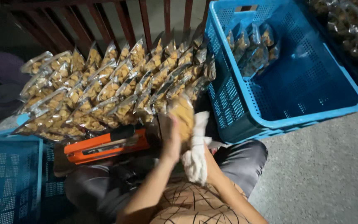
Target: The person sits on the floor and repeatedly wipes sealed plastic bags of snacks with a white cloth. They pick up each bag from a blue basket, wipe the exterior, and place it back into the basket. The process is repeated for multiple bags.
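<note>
My left hand (171,139) is raised in front of me, blurred, its fingers against a clear bag of golden snack pieces (182,114). My right hand (206,164) is mostly hidden behind a white cloth (195,159) and seems to grip the same bag from below. Both hands sit just in front of a large pile of filled clear snack bags (117,87). An orange heat sealer (104,146) lies to the left of my left hand, at the foot of the pile.
A blue plastic crate (311,108) on the right holds several bags (251,47) in its far corner. Another blue crate (9,174) stands at lower left. Dark red wooden bars (104,20) run behind the pile. Grey floor lies at lower right.
</note>
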